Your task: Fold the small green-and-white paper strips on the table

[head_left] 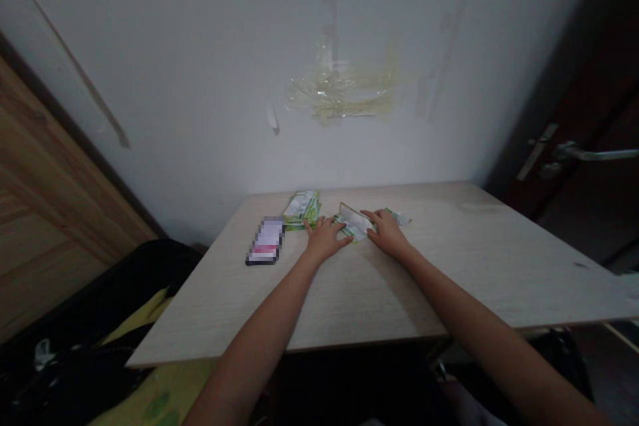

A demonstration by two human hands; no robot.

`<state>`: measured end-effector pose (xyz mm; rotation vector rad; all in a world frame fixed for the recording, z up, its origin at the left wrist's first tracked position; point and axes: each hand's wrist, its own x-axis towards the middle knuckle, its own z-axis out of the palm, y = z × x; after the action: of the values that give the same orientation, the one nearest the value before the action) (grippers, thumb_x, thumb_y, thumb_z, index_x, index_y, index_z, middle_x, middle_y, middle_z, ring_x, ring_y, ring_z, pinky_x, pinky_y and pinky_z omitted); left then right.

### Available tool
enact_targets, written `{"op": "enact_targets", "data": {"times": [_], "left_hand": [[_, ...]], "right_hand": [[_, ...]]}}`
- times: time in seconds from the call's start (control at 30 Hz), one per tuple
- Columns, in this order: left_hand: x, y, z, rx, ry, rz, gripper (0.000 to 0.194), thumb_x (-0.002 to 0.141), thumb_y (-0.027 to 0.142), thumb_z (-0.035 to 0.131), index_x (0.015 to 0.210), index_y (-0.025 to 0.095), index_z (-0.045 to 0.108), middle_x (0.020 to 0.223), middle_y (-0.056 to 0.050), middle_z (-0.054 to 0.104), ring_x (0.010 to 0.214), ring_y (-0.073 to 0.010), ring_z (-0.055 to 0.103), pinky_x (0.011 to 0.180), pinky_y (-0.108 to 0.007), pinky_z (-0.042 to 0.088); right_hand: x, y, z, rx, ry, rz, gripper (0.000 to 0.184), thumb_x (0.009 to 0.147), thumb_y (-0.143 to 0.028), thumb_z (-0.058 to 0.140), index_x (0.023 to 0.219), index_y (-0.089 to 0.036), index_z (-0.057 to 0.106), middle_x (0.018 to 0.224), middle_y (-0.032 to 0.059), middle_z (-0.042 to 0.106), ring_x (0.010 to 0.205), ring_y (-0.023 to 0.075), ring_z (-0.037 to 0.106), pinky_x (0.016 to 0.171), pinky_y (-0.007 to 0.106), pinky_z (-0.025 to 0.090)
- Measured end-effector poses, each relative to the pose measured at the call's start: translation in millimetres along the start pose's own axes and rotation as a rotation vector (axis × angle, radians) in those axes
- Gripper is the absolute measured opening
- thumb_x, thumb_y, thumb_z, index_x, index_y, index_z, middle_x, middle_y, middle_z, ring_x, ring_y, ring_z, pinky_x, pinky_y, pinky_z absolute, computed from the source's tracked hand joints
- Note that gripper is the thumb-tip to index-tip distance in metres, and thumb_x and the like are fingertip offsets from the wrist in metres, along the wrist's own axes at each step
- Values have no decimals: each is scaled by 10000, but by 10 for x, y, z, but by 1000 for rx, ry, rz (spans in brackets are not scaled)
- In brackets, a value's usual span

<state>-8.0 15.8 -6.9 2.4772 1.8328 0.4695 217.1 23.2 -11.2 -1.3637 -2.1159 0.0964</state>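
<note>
A green-and-white printed packet [355,221] lies on the table between my hands, with a pale flap raised along its middle. My left hand [324,238] rests on its left side, fingers spread and thumb stretched toward the near edge. At the packet's right edge, my right hand [388,231] has its fingers and thumb closed around the flap. Another green-and-white piece [399,217] shows partly from behind the right hand. A pile of similar green packets [302,208] lies beyond my left fingertips. How many layers the hands touch cannot be made out.
A phone [266,239] with a lit screen lies left of my left hand on the pale wooden table [469,259]. The wall [224,80] with old tape [344,96] stands behind. A dark door with a metal handle [599,154] is at right.
</note>
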Motion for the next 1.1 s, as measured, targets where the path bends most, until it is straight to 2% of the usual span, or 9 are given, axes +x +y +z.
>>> {"op": "enact_targets", "data": {"times": [0.17, 0.33, 0.53, 0.77, 0.9, 1.1], "left_hand": [[0, -7, -24, -35, -33, 23, 511, 877, 695, 501, 1309, 452, 626, 1535, -24, 476, 1451, -390, 292, 1145, -744, 24], [15, -35, -11, -51, -56, 50, 473, 886, 647, 531, 1311, 459, 622, 1539, -18, 472, 1467, -388, 274, 1136, -759, 28], [4, -32, -38, -40, -78, 99, 528, 876, 691, 513, 1313, 416, 625, 1554, -25, 457, 1498, -381, 223, 1146, -749, 12], [-6, -14, -56, -44, -123, 141, 776, 746, 805, 580, 1376, 353, 571, 1591, -50, 402, 1515, -391, 175, 1171, -720, 22], [3, -23, -39, -48, -94, 160, 748, 755, 782, 596, 1370, 356, 584, 1551, -46, 460, 1500, -391, 213, 1189, -694, 27], [-5, -23, -58, -69, -68, 163, 662, 781, 734, 616, 1327, 360, 621, 1478, -53, 535, 1453, -362, 295, 1185, -698, 15]], "right_hand": [[-3, 52, 20, -59, -26, -82, 393, 868, -148, 565, 1230, -222, 699, 1443, 130, 502, 1338, 299, 408, 1136, 506, 320], [3, 99, 46, -37, -96, -96, 269, 892, -207, 585, 1120, -193, 728, 1399, 121, 578, 1332, 293, 445, 1133, 520, 340], [7, 95, 37, 62, -151, -92, 345, 877, -192, 601, 1209, -137, 679, 1252, 156, 668, 1170, 252, 604, 1074, 418, 429], [0, 56, -17, 31, -172, -168, 338, 869, -237, 645, 1184, -138, 716, 1235, 159, 658, 1190, 275, 574, 1077, 429, 424], [-7, 72, -43, 96, -184, -151, 356, 846, -221, 664, 1191, -147, 713, 1284, 154, 654, 1217, 279, 582, 1101, 434, 420], [0, 124, -83, 157, -217, -160, 383, 836, -265, 691, 1198, -141, 709, 1253, 159, 681, 1203, 291, 606, 1102, 468, 426]]}}
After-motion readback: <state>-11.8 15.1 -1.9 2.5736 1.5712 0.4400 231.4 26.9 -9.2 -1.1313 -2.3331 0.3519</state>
